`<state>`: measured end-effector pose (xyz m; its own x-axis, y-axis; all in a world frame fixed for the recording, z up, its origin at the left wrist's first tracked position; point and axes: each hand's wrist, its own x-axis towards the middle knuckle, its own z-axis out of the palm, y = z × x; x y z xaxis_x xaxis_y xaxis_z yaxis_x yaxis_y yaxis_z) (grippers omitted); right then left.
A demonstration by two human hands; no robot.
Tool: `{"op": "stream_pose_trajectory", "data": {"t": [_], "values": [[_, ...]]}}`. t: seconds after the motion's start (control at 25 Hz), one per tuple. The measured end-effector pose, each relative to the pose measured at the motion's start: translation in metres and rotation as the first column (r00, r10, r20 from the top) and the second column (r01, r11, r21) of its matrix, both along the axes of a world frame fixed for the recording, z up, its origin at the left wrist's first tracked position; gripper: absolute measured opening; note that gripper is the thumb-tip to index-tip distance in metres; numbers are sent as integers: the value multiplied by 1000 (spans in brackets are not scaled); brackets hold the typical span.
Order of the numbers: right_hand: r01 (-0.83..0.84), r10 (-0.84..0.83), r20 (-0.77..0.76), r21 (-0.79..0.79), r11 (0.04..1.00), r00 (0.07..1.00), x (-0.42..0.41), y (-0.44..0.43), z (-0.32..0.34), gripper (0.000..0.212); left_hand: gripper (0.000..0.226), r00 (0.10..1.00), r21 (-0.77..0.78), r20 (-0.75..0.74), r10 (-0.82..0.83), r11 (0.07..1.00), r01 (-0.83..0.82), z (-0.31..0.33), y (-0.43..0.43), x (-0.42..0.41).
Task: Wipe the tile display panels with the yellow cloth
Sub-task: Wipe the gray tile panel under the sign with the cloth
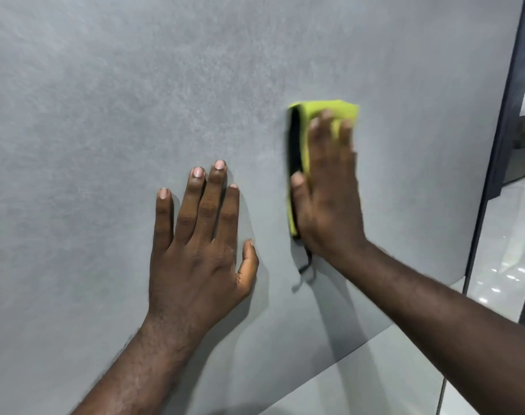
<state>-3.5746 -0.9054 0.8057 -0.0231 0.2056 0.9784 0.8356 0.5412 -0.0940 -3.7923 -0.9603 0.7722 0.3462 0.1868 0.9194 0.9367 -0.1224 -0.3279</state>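
Observation:
A large grey mottled tile panel [135, 100] fills most of the view. My right hand [330, 193] presses a folded yellow cloth [303, 136] flat against the panel, fingers straight and pointing up; the hand is motion-blurred. The cloth has a black edge along its left side and a thin black loop hanging below the hand. My left hand [201, 244] rests flat on the panel to the left of the cloth, fingers spread, holding nothing.
The panel ends on the right at a dark metal frame [501, 139]. Beyond it lies a glossy light floor [507, 250] with light reflections. Below the panel's lower edge another pale surface [375, 369] shows.

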Motion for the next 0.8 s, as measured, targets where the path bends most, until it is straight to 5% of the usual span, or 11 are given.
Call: {"op": "stream_pose_trajectory", "data": {"t": [0.08,0.12,0.24,0.28,0.32,0.4,0.44,0.56,0.6,0.72,0.8], "values": [[21,-84,372,169,985,924,25,6,0,59,74,1000,11,-14,20,1000,-20,3,3,11],[52,-107,320,175,983,941,41,15,9,58,75,999,17,-22,32,999,-32,6,5,15],[-30,8,-356,-56,998,934,58,28,31,59,76,998,35,-40,53,998,-52,15,10,28],[-27,11,-320,-46,999,947,56,26,30,59,77,997,37,-51,60,998,-58,18,13,34],[0,3,-70,44,999,998,57,27,20,59,77,996,37,-61,63,997,-61,22,16,40],[11,-93,411,199,980,907,81,32,7,58,78,995,37,-74,60,998,-57,28,23,56],[22,-98,374,201,979,922,95,36,11,59,79,996,30,-73,60,998,-58,29,26,63],[-31,16,-328,-42,999,944,107,47,18,60,84,995,5,-65,70,998,-69,28,35,85],[-29,2,-357,-70,997,934,106,46,10,61,86,995,-1,-60,76,997,-77,26,38,92],[32,-85,308,174,984,948,129,54,-41,63,85,993,-2,-62,97,995,-98,19,44,103],[41,-66,176,140,989,982,149,65,-44,61,84,990,-13,-90,111,994,-113,14,45,105]]}}
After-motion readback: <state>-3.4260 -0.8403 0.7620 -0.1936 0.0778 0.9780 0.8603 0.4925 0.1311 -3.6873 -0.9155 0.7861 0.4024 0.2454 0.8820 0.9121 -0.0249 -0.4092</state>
